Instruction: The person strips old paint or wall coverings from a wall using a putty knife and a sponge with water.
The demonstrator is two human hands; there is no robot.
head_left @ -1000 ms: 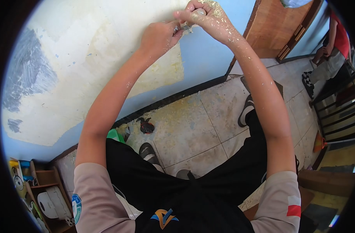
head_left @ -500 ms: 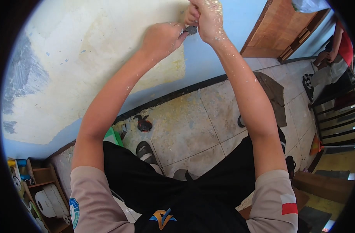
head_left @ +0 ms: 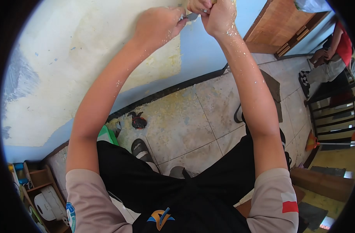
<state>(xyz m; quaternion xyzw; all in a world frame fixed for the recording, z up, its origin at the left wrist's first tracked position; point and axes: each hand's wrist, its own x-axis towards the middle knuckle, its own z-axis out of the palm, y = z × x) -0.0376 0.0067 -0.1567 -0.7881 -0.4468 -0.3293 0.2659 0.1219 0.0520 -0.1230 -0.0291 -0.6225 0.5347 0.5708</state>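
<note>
Both hands are raised against a wall [head_left: 88, 50] that shows cream patches over light blue paint. My left hand [head_left: 158, 25] is closed, its fingers pinching the end of a small grey metal blade [head_left: 192, 16]. My right hand [head_left: 216, 15] forms a fist at the other side of the blade, closed around the tool; the handle is mostly hidden by the fingers. Pale flakes speckle both hands and forearms.
Paint flakes lie on the tiled floor [head_left: 177, 116], with a dark red-black object [head_left: 138, 121] near the wall. A green container [head_left: 107, 135] and a wooden shelf [head_left: 38, 176] are at left. Right are a wooden door [head_left: 280, 27], a seated person [head_left: 332, 58] and a black chair [head_left: 334, 112].
My left hand has moved slightly left and up along the wall. My right hand has shifted a little right and up. The view has also shifted slightly.
</note>
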